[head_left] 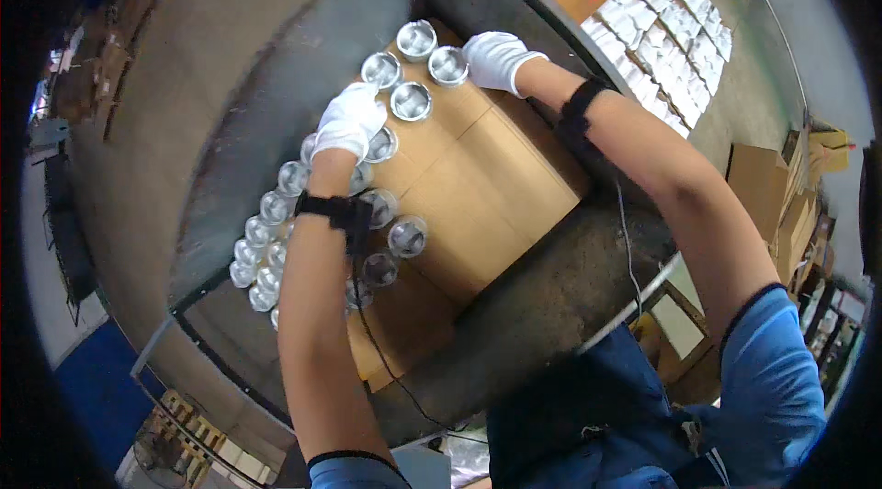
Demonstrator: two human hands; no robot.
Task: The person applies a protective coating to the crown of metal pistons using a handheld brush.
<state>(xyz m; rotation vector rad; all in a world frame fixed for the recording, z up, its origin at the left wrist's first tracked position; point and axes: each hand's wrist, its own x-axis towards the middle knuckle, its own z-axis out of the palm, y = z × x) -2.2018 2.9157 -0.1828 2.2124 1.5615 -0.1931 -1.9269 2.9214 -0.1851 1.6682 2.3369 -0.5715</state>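
Observation:
Silver, cup-shaped metal pistons stand on a brown cardboard sheet [478, 186] inside a deep grey bin [303, 57]. My right hand [497, 62], in a white glove, has its fingers closed against the side of one piston [448, 66] near the far corner. Also gloved in white, my left hand [351, 120] is curled with its fingertips at the lower edge of another piston [381, 71]; its grip is partly hidden. Close to these two stand a piston [417, 40] at the back and a piston [411, 101] in front. My left forearm covers part of the group on the left.
Several more pistons [274, 207] crowd the bin's left side. A thin cable [390, 369] runs from my left wrist strap across the near wall. White wrapped packs [657, 29] lie beyond the right wall, and cardboard boxes [758, 181] stand farther right.

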